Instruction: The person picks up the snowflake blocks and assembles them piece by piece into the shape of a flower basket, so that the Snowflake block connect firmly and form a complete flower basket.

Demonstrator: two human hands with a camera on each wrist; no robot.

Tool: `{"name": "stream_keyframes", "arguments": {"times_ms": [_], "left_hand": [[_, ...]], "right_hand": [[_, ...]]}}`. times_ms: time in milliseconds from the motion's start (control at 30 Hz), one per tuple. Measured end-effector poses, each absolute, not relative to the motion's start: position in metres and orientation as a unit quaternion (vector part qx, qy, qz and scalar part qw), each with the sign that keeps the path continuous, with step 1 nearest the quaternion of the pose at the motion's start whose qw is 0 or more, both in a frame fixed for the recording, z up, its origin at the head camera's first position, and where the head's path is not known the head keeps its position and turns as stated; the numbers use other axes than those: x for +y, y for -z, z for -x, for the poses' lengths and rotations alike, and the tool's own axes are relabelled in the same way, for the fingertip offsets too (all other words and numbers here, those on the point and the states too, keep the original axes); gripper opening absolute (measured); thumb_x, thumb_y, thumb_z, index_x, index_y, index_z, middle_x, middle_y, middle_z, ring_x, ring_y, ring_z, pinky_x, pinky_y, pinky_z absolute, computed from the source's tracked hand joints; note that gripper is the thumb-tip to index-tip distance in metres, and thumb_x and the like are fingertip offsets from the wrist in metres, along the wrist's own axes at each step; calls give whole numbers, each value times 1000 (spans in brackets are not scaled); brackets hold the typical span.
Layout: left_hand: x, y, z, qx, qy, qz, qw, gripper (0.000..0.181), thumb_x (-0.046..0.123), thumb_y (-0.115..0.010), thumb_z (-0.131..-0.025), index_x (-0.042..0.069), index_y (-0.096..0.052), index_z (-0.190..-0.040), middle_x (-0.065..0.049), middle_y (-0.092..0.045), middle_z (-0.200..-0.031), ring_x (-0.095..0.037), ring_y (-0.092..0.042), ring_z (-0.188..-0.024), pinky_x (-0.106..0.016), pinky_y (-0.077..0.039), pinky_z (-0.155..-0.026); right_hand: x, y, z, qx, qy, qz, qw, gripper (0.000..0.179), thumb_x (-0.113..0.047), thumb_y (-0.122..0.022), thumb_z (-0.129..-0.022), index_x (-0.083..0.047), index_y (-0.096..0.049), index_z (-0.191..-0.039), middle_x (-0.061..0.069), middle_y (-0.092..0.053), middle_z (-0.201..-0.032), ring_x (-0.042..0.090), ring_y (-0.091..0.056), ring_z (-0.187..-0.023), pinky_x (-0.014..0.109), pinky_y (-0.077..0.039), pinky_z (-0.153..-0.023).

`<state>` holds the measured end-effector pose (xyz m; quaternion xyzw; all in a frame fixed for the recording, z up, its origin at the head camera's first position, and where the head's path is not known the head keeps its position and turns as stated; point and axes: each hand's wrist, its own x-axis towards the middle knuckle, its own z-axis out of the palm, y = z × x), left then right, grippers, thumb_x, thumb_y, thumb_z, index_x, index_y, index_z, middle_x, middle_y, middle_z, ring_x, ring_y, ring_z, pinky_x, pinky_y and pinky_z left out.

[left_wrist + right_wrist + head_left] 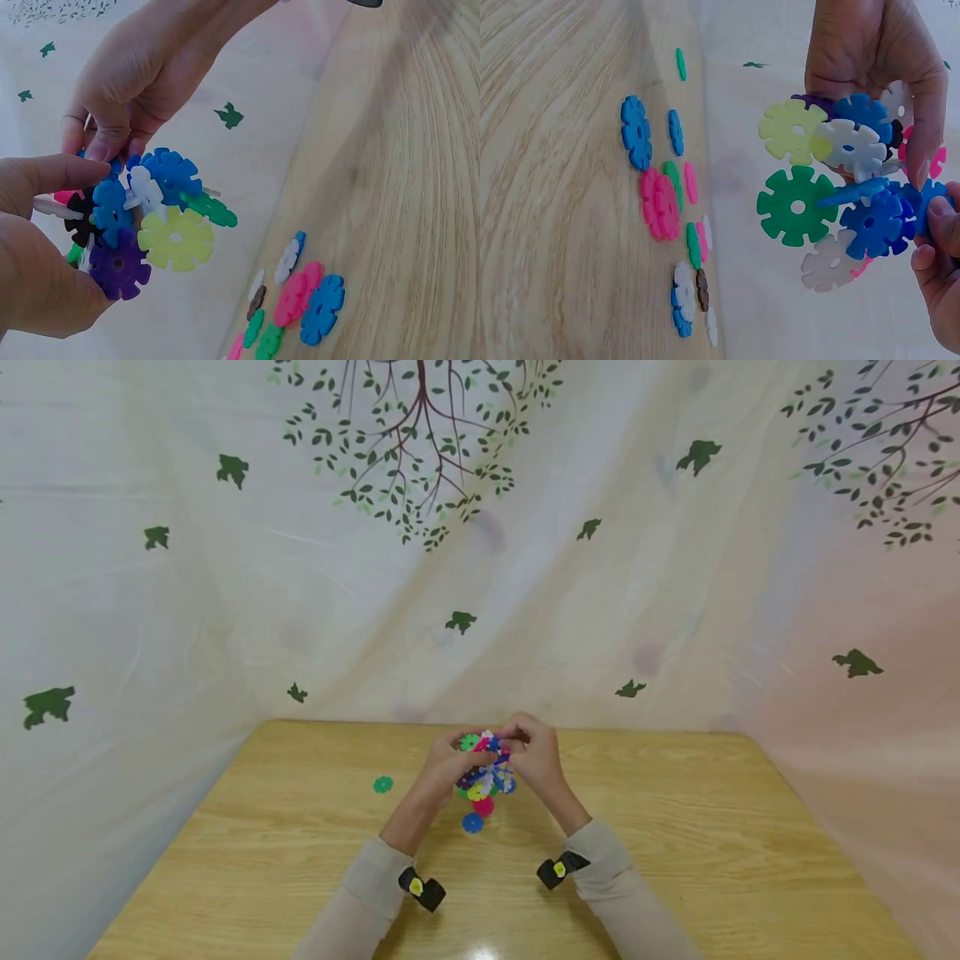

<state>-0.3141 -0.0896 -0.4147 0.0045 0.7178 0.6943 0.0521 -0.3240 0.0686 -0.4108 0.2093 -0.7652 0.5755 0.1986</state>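
Note:
Above the table, my left hand (446, 768) grips a cluster of interlocked notched plastic discs. The thumb lies across the near side of the cluster, fingers behind it. In the left wrist view a purple disc (120, 264) and a pale yellow disc (176, 238) face the camera. A green disc (797, 206) sticks out at the side in the right wrist view. With thumb and fingertips, my right hand (537, 758) pinches a blue disc (928, 208) at the cluster's edge. My right fingertips partly cover where that disc meets the others.
Several loose discs lie on the wooden table (675, 827) below the hands, among them a blue disc (472, 822) and a pink disc (484, 807). A green disc (383, 785) lies apart to the left. Behind the table hangs a printed cloth (525, 652).

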Motion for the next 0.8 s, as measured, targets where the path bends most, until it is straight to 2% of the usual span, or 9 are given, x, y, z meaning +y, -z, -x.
{"name": "stream_keyframes", "arguments": {"times_ms": [133,233,400,500,667,733,800], "left_hand": [[-88,410,313,720,-692,-14,56,47,11,-80,-83,5,-68,-128,-19,-65,-122,-22,-66,-95,-28,-59,-78],[-92,411,317,720,-688,-35,81,47,13,-77,-86,4,-66,-131,-19,-66,-120,-22,-66,-94,-28,-58,-78],[-101,415,323,730,-670,-53,125,51,20,-75,-89,4,-62,-136,-16,-69,-120,-23,-65,-100,-36,-53,-88],[-104,415,324,741,-654,-54,143,58,23,-77,-88,3,-59,-139,-16,-69,-123,-24,-64,-106,-41,-50,-95],[-111,419,331,738,-659,-32,144,63,26,-77,-89,2,-54,-144,-18,-68,-125,-29,-65,-113,-51,-48,-106],[-117,418,335,733,-667,-16,136,65,27,-75,-91,3,-50,-147,-18,-68,-125,-27,-66,-110,-47,-52,-100],[-122,417,338,720,-682,-3,129,66,25,-73,-94,3,-45,-150,-17,-66,-124,-23,-66,-101,-39,-56,-88]], "right_hand": [[71,413,328,-758,-582,-214,202,23,26,-59,-83,6,-67,-78,21,-68,-82,35,-69,-83,25,-59,-76],[75,411,329,-765,-571,-231,186,22,22,-62,-86,2,-71,-82,18,-70,-85,32,-70,-85,24,-59,-76],[80,405,331,-792,-525,-277,145,15,11,-69,-90,-2,-76,-92,13,-73,-92,25,-69,-85,27,-58,-74],[81,401,333,-798,-513,-295,118,11,2,-71,-92,-1,-77,-100,13,-74,-99,24,-69,-90,32,-58,-79],[92,400,340,-818,-497,-261,127,20,-9,-71,-95,-2,-74,-114,14,-75,-107,28,-69,-99,37,-57,-82],[100,401,345,-831,-484,-243,125,20,-8,-71,-95,-2,-74,-114,15,-75,-106,29,-70,-98,39,-58,-82],[108,404,350,-851,-464,-229,92,18,-8,-70,-96,-1,-74,-112,15,-75,-103,29,-69,-95,38,-58,-81]]}}
